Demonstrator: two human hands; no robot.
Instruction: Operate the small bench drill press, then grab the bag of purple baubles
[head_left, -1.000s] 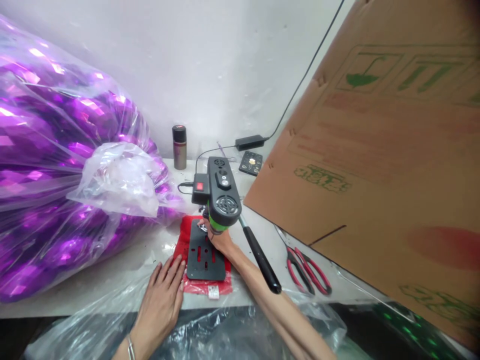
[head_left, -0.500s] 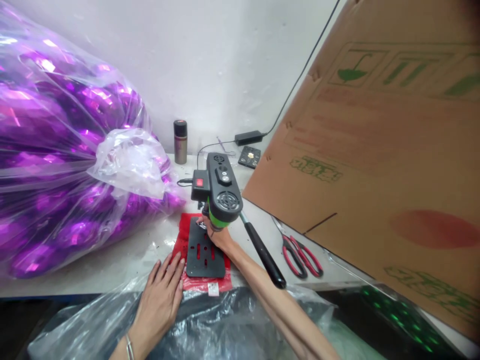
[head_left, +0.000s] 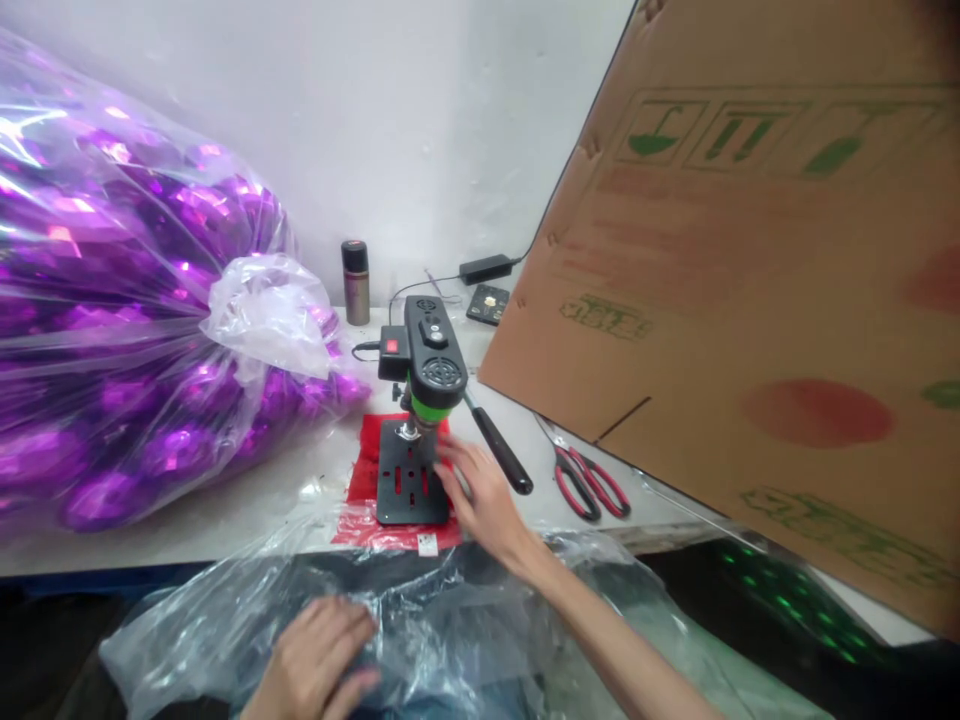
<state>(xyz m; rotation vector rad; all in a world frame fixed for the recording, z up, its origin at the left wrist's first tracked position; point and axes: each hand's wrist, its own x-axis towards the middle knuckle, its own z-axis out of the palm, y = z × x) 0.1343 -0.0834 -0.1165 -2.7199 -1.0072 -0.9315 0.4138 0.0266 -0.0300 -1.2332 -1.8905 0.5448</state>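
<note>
A small black bench drill press (head_left: 428,362) with a green collar stands on its black slotted base plate (head_left: 409,478), which rests on a red cloth (head_left: 367,458). A small metal piece lies on the plate under the chuck. My right hand (head_left: 482,497) hovers beside the plate's right edge, fingers spread and blurred, holding nothing. The press's black lever handle (head_left: 498,452) slants just behind that hand. My left hand (head_left: 319,655) lies low in front on a clear plastic bag (head_left: 420,640), fingers curled loosely on the film.
A big clear sack of shiny purple pieces (head_left: 127,330) fills the left of the white table (head_left: 247,500). A tilted cardboard box (head_left: 735,290) fills the right. Red-handled scissors (head_left: 585,480), a spray can (head_left: 355,282), a power adapter (head_left: 486,267) and a small black device lie around.
My right hand has drawn back from under the chuck to beside the plate. My left hand has left the red cloth and dropped onto the plastic bag in front.
</note>
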